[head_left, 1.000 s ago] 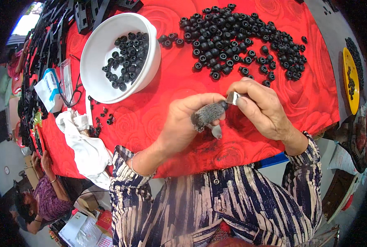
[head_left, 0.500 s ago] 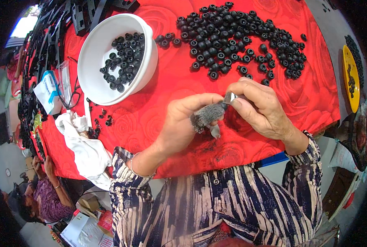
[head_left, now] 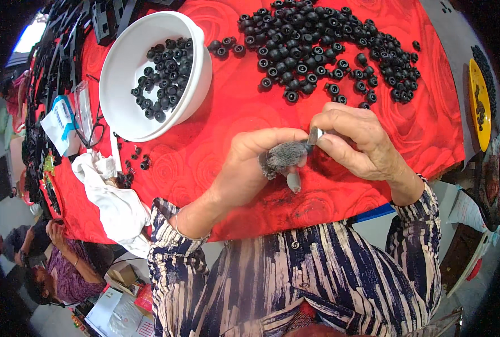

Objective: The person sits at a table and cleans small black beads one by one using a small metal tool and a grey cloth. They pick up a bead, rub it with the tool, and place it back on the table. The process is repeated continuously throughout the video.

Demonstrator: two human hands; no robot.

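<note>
My left hand (head_left: 244,160) is closed, its thumb and fingers pinching a small black part that is mostly hidden. Around its fingers is a fuzzy dark grey covering (head_left: 283,158), dusted with dark crumbs; a greyish tip pokes out below it. Thumb and forefinger of my right hand (head_left: 354,143) are pinched on a small metal blade (head_left: 315,135), whose edge meets the black part at the left fingertips. Beyond my hands lies a big heap of round black plastic parts (head_left: 300,50) with holes. A white bowl (head_left: 202,84), to the left, contains several similar parts.
A red rose-patterned cloth (head_left: 233,219) covers the table. Near the left edge are a crumpled white cloth (head_left: 115,208), black scraps (head_left: 127,174), a blue-and-white packet (head_left: 62,126) and long black pieces (head_left: 64,50). A yellow tray (head_left: 476,95) stands far right. Another person (head_left: 70,269) sits at lower left.
My right hand has shifted slightly right and the blade has turned a little at the black part. The view has moved slightly. The other person's hands have changed position.
</note>
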